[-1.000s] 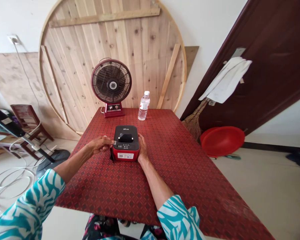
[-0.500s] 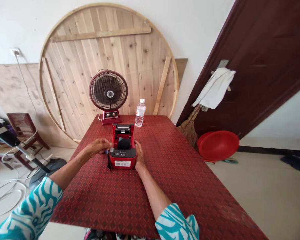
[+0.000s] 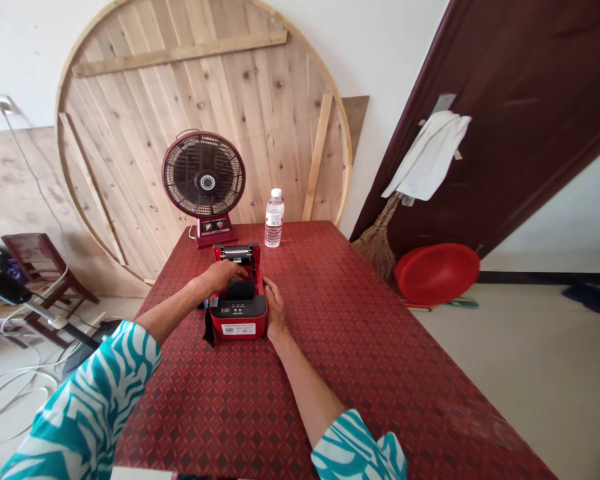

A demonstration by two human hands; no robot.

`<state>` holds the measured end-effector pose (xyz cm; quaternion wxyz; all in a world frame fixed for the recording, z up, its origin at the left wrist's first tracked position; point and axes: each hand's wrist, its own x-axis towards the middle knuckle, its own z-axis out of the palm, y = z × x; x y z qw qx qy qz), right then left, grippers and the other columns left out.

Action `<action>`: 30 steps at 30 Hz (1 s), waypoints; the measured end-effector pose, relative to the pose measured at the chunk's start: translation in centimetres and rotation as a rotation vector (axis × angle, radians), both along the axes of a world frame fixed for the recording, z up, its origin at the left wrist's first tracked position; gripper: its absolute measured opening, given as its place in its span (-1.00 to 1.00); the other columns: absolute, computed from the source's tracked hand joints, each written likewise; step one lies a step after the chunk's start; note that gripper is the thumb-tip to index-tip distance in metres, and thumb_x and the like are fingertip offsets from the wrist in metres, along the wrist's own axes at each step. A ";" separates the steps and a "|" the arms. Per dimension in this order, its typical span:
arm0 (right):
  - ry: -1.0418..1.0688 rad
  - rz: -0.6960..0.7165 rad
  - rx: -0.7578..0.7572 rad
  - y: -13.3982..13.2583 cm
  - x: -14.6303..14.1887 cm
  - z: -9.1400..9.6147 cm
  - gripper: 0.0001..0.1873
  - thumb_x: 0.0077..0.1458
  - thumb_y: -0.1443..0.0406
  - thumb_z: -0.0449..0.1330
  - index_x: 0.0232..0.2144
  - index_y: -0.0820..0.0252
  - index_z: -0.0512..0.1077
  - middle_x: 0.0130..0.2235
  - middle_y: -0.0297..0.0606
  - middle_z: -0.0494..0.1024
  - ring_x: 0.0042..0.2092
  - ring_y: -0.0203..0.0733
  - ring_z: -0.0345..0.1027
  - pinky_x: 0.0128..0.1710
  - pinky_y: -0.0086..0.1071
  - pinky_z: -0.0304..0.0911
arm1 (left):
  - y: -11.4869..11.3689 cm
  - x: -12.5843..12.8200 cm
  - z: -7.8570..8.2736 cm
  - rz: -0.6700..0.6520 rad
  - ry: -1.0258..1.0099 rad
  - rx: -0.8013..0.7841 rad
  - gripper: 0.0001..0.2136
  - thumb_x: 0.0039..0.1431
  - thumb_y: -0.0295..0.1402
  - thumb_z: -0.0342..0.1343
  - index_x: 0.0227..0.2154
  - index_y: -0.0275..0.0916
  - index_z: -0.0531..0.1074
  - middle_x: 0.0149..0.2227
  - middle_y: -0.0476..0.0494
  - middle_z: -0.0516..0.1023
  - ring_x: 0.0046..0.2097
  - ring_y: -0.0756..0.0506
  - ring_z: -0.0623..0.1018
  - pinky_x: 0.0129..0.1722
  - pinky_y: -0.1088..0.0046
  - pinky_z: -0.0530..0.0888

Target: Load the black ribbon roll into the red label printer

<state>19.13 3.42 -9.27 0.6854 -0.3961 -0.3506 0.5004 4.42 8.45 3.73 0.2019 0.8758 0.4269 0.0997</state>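
A red and black portable printer (image 3: 238, 308) sits on the table with its lid (image 3: 237, 254) raised at the back. Inside its compartment lies a black roll-like piece (image 3: 241, 289). My left hand (image 3: 223, 275) reaches over the printer's left side, its fingers bent down into the compartment just behind that piece. The fingertips are partly hidden, so whether they pinch anything does not show. Along the printer's right side, my right hand (image 3: 276, 310) rests with its fingers stretched out against the casing. A black strap (image 3: 209, 328) hangs at the printer's left front corner.
A red patterned cloth covers the table (image 3: 340, 360). Behind the printer stand a fan (image 3: 205, 183) and a water bottle (image 3: 274, 219). A round wooden panel (image 3: 260, 120) leans on the wall. On the right are a broom (image 3: 379, 237) and a red basin (image 3: 437, 273).
My left hand has moved from beside the printer's left edge into its open compartment. My right hand stays at the right side. The view has shifted slightly.
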 end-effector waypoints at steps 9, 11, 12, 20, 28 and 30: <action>-0.028 -0.029 -0.009 0.1 0.1 0.0 -0.58 0.00 0.03 0.14 -0.13 0.05 0.49 -0.06 -0.32 0.57 0.00 -0.13 0.38 0.02 -0.23 0.25 | 0.3 2.2 -0.2 0.017 0.282 -0.038 -0.83 -0.14 -0.60 0.13 -0.61 -0.21 0.52 -0.49 -0.14 0.59 -0.40 -0.14 0.53 -0.41 0.47 0.32; -0.037 -0.027 0.005 0.3 0.1 -0.2 -0.59 0.00 0.03 0.14 -0.13 0.04 0.49 -0.10 -0.33 0.58 -0.02 -0.13 0.38 0.00 -0.23 0.27 | 0.0 2.3 -0.1 0.024 0.290 -0.022 -0.84 -0.14 -0.60 0.13 -0.60 -0.20 0.52 -0.48 -0.13 0.59 -0.37 -0.14 0.53 -0.40 0.48 0.33; -0.041 -0.024 0.011 0.4 0.1 -0.4 -0.58 0.01 0.03 0.14 -0.12 0.04 0.48 -0.11 -0.33 0.59 -0.02 -0.13 0.39 -0.01 -0.24 0.28 | -0.2 2.3 0.0 0.037 0.293 -0.007 -0.84 -0.13 -0.59 0.14 -0.55 -0.19 0.54 -0.45 -0.12 0.60 -0.33 -0.15 0.54 -0.38 0.48 0.34; -0.055 -0.026 0.028 0.4 0.2 -0.6 -0.57 0.00 0.03 0.14 -0.11 0.06 0.48 -0.12 -0.30 0.59 -0.02 -0.13 0.38 -0.02 -0.23 0.28 | -3.4 -0.5 4.2 0.155 -0.018 0.102 -0.75 -0.11 -0.37 0.28 -0.28 -0.10 0.58 -0.30 -0.07 0.62 -0.22 -0.15 0.55 -0.25 0.45 0.39; -0.090 -0.034 0.021 0.4 0.4 -0.8 -0.57 0.01 0.02 0.13 -0.10 0.04 0.48 -0.08 -0.32 0.58 -0.02 -0.12 0.39 -0.02 -0.23 0.27 | -0.4 -9.2 1.9 0.458 -0.745 0.010 -0.55 -0.12 -0.20 0.25 -0.13 -0.29 0.46 -0.37 -0.06 0.56 -0.37 -0.04 0.51 -0.35 0.47 0.39; -0.101 -0.032 0.009 0.4 0.5 -0.9 -0.55 0.01 0.02 0.14 -0.09 0.05 0.47 -0.10 -0.31 0.59 -0.02 -0.11 0.39 -0.03 -0.23 0.27 | 0.7 -9.6 -0.6 0.558 -0.661 0.033 -0.67 -0.17 -0.30 0.26 -0.28 -0.28 0.46 -0.43 -0.02 0.54 -0.38 -0.03 0.50 -0.35 0.49 0.38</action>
